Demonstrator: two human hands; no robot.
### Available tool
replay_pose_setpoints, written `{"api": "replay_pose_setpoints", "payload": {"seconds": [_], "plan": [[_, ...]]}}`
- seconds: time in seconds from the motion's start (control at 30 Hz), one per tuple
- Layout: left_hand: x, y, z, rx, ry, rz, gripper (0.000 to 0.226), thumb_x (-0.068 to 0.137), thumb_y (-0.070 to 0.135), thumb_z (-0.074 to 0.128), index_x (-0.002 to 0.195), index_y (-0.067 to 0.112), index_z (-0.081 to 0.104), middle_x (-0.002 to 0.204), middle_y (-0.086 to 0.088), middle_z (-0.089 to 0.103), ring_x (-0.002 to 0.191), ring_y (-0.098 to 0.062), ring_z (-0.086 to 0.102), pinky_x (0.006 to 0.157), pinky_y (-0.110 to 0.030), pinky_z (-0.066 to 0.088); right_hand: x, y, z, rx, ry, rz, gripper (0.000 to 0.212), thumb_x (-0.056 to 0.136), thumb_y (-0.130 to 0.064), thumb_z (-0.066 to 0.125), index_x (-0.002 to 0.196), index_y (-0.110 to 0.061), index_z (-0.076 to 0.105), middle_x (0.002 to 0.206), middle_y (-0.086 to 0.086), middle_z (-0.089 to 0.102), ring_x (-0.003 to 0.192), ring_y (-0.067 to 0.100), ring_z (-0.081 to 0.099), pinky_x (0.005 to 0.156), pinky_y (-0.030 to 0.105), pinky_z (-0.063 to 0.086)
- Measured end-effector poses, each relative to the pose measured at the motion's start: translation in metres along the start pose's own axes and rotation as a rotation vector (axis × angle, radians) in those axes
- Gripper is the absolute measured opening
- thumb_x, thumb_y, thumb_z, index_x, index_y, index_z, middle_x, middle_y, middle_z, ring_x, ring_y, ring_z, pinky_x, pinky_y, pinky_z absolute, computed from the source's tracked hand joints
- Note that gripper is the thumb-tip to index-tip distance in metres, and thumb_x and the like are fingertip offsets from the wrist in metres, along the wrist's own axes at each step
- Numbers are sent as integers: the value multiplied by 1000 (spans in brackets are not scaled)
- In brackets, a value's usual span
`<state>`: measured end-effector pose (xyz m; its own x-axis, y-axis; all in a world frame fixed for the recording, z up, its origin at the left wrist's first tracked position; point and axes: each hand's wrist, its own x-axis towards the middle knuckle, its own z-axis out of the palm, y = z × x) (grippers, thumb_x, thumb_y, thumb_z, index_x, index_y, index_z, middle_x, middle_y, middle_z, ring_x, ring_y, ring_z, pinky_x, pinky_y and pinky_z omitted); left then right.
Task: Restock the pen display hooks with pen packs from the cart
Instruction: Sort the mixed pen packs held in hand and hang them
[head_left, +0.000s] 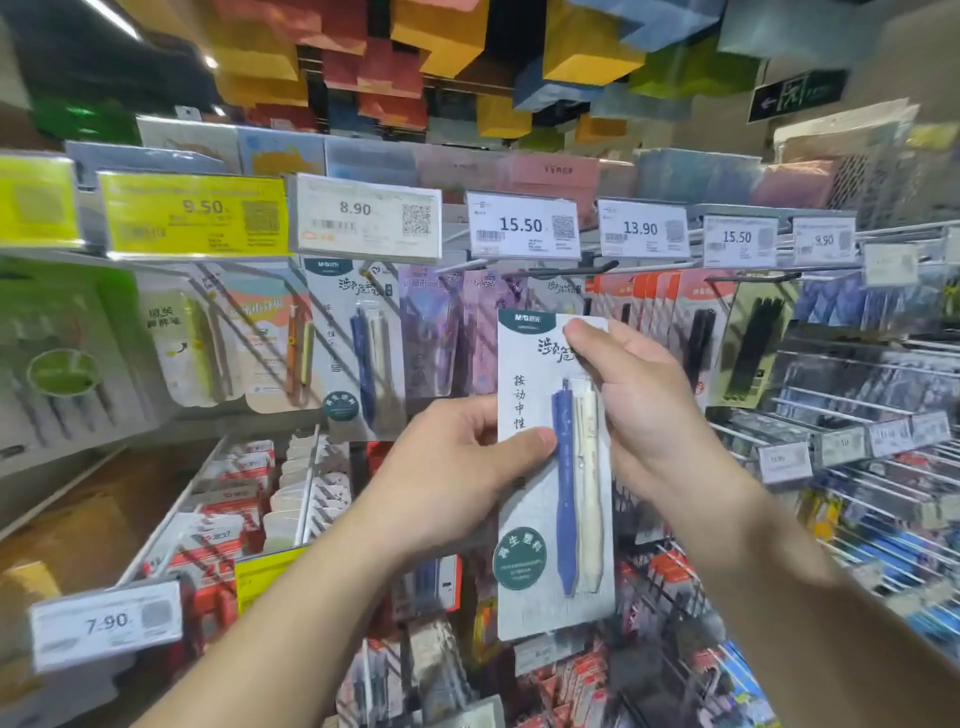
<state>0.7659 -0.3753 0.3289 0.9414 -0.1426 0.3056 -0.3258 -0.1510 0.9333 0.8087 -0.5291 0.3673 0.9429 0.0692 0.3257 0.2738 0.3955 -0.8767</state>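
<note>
Both hands are holding one pen pack (535, 519) upright in front of the display hooks (545, 272) — a tall pale grey card with a dark green band across the top, black brush lettering running down its left side, and a round dark green sticker near the bottom. Two pens are sitting side by side under its clear blister (a blue one on the left, a cream one on the right). The left hand (452, 467) is pinching the card's left edge, thumb pressing on the front; the right hand (644, 395) is gripping the upper right — forefinger reaching up by the top corner. A matching pack (358, 343) is hanging behind, under the 8.90 price tag (363, 218).
</note>
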Motion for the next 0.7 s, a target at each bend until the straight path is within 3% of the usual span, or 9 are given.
{"api": "replay_pose_setpoints", "payload": {"seconds": [0.1, 0.27, 0.37, 0.43, 0.57, 0.63, 0.7], "plan": [[18, 2, 27, 2, -20, -28, 12, 92, 24, 75, 102, 21, 80, 99, 0, 81, 92, -24, 78, 90, -48, 61, 17, -11, -25, -23, 63, -38, 13, 103, -12, 59, 105, -6, 71, 95, 12, 79, 79, 20, 76, 76, 36, 62], [54, 4, 59, -20, 11, -71, 12, 93, 22, 72, 101, 18, 80, 100, -4, 81, 98, -30, 77, 97, -54, 57, 53, -23, -59, -154, 64, -124, 8, 98, -16, 64, 93, -13, 69, 90, 9, 78, 85, 28, 74, 91, 48, 57], [70, 3, 75, 32, 12, -72, 11, 95, 22, 72, 98, 14, 79, 94, -2, 81, 83, -19, 76, 81, -37, 60, 64, -24, -79, -178, 105, -132, 14, 96, -20, 65, 82, -18, 63, 76, 3, 72, 77, 25, 67, 78, 44, 52], [78, 2, 84, 87, 7, -66, 12, 94, 27, 72, 91, 18, 79, 85, 1, 80, 70, -12, 67, 70, -30, 51, 67, -24, -90, -177, 129, -154, 18, 96, -24, 67, 79, -22, 61, 76, -1, 72, 82, 25, 68, 81, 44, 52], [95, 3, 100, 105, 24, -33, 33, 80, 48, 71, 93, 19, 78, 81, -1, 72, 70, -15, 56, 74, -36, 43, 81, -30, -108, -170, 169, -234, 18, 93, -22, 66, 76, -26, 61, 71, -8, 69, 82, 21, 64, 83, 47, 53], [104, 2, 106, 96, 50, -13, 21, 82, 44, 70, 83, 24, 77, 72, 5, 67, 64, -12, 53, 71, -31, 40, 87, -35, -111, -180, 158, -261, 13, 87, -22, 65, 76, -27, 67, 78, -5, 73, 86, 25, 68, 91, 54, 54], [109, 2, 113, 75, 66, 5, 14, 84, 39, 70, 80, 28, 77, 71, 9, 70, 64, -11, 57, 70, -32, 47, 93, -37, -113, -185, 129, -280, 16, 83, -24, 64, 79, -35, 74, 94, 2, 78, 101, 31, 72, 99, 61, 53]]}}
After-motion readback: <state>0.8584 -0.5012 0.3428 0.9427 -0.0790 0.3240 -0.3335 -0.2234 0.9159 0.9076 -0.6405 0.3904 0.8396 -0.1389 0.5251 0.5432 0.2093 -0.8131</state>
